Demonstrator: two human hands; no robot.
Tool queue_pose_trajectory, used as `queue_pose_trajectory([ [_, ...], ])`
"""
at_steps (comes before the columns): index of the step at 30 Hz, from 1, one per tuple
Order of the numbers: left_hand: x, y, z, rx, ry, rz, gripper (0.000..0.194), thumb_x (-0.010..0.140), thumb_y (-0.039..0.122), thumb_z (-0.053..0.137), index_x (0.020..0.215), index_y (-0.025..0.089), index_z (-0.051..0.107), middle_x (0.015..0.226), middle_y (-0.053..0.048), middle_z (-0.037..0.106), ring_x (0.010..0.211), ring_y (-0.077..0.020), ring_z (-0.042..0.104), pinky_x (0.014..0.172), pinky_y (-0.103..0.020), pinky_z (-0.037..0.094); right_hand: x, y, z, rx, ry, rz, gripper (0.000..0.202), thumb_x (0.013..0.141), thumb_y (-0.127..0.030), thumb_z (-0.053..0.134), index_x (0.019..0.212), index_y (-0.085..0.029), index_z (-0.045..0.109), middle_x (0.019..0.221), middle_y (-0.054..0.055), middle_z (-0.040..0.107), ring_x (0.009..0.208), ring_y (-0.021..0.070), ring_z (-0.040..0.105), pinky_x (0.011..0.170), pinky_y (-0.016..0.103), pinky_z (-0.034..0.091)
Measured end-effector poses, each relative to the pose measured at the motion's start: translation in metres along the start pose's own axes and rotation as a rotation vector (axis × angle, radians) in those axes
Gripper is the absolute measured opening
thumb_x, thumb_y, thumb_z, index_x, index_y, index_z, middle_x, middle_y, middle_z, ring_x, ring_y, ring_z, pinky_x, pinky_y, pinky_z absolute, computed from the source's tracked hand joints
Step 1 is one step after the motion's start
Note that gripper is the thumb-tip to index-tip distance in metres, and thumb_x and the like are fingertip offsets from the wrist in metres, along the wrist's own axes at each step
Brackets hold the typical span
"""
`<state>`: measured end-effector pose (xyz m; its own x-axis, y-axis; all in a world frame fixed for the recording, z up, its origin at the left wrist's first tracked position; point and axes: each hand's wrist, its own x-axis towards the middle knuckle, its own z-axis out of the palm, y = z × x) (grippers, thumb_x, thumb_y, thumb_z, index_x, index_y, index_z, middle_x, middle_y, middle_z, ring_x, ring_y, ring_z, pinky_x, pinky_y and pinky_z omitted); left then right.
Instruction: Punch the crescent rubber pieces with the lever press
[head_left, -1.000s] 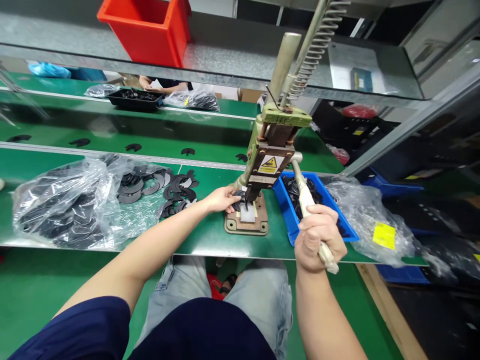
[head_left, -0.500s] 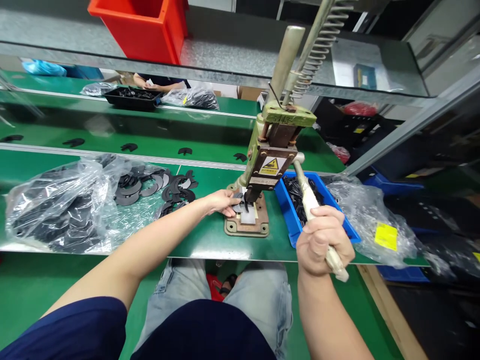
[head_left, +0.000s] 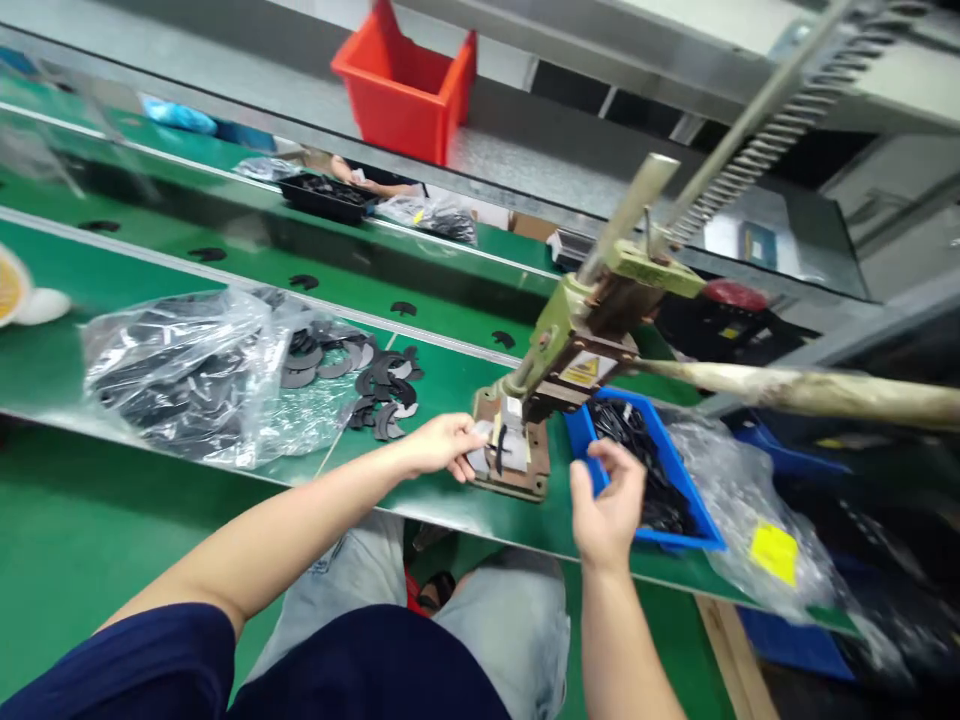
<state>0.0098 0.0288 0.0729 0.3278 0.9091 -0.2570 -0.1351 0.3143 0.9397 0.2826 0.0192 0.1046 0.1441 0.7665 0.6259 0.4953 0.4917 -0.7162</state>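
Observation:
My left hand (head_left: pixel 442 445) pinches a grey flat piece (head_left: pixel 480 458) at the left side of the press base (head_left: pixel 536 480). A narrow black strip (head_left: pixel 501 450) stands across the piece on the base. Above it is the green hand press (head_left: pixel 559 325), its head raised and a yellow warning label on its front. My right hand (head_left: pixel 609 505) is off the lever (head_left: pixel 795 390), fingers apart and partly curled, in front of the blue bin (head_left: pixel 686 485). That bin holds many thin black parts (head_left: pixel 626 430).
Left of the press lie loose curved black pieces (head_left: pixel 386 385) and a clear plastic bag (head_left: pixel 187 370) of more. Black pieces (head_left: pixel 304 282) sit spaced along the green strip behind. A red bin (head_left: pixel 397 110) stands on the overhead shelf. Another person's hands (head_left: pixel 367 180) show beyond.
My right hand has let go of the lever, which swung up to the right, and moved left toward the press. The press head has risen. The view has tilted and shifted.

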Motion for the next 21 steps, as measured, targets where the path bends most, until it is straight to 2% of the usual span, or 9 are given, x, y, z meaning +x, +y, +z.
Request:
queue_pose_trajectory([
  [3,-0.024,-0.011,0.012,-0.032,-0.057,0.008,0.065,0.075,0.074,0.082,0.093,0.02,0.05,0.064,-0.002,0.071,0.053,-0.0201,0.074,0.047,-0.021,0.054,-0.053,0.02,0.023,0.08,-0.421,0.156,0.046,0.09,-0.045,0.075,0.127,-0.02,0.065,0.118,0.01,0.072,0.11,0.0225,0.069,0.102,0.041,0.056],
  [5,-0.034,-0.019,0.021,-0.036,-0.078,0.004,0.069,0.073,0.078,0.081,0.092,0.02,0.049,0.061,-0.001,0.069,0.05,-0.0192,0.072,0.045,-0.021,0.053,-0.073,0.021,0.035,0.146,-0.546,0.19,0.038,0.091,-0.045,0.074,0.119,-0.019,0.069,0.113,0.009,0.074,0.105,0.0216,0.071,0.095,0.036,0.058],
  [8,-0.045,-0.028,0.029,-0.028,-0.076,0.004,0.071,0.071,0.083,0.077,0.091,0.02,0.048,0.06,-0.001,0.069,0.046,-0.0174,0.069,0.043,-0.021,0.051,-0.087,0.014,0.046,0.21,-0.557,0.192,0.028,0.093,-0.044,0.072,0.1,-0.017,0.072,0.095,0.007,0.074,0.09,0.0185,0.07,0.08,0.028,0.057],
  [11,-0.053,-0.029,0.032,-0.008,-0.073,0.002,0.069,0.074,0.082,0.075,0.092,0.02,0.05,0.061,-0.001,0.07,0.046,-0.016,0.068,0.043,-0.021,0.051,-0.093,0.006,0.052,0.227,-0.506,0.166,0.028,0.093,-0.044,0.072,0.093,-0.016,0.069,0.087,0.005,0.072,0.079,0.0158,0.067,0.071,0.025,0.055],
  [16,-0.058,-0.025,0.032,-0.05,-0.082,-0.043,0.064,0.077,0.076,0.078,0.091,0.021,0.048,0.061,0.001,0.068,0.046,-0.0153,0.069,0.042,-0.019,0.049,-0.102,-0.001,0.057,0.254,-0.41,0.128,0.028,0.095,-0.044,0.069,0.095,-0.017,0.067,0.089,0.004,0.07,0.081,0.016,0.068,0.075,0.028,0.057],
  [21,-0.058,-0.032,0.031,-0.136,-0.119,-0.156,0.054,0.082,0.064,0.082,0.091,0.021,0.05,0.065,0.002,0.068,0.051,-0.0153,0.071,0.045,-0.019,0.052,-0.114,0.002,0.056,0.223,-0.4,0.125,0.025,0.094,-0.043,0.07,0.093,-0.018,0.065,0.09,0.004,0.068,0.082,0.0158,0.066,0.078,0.029,0.056],
])
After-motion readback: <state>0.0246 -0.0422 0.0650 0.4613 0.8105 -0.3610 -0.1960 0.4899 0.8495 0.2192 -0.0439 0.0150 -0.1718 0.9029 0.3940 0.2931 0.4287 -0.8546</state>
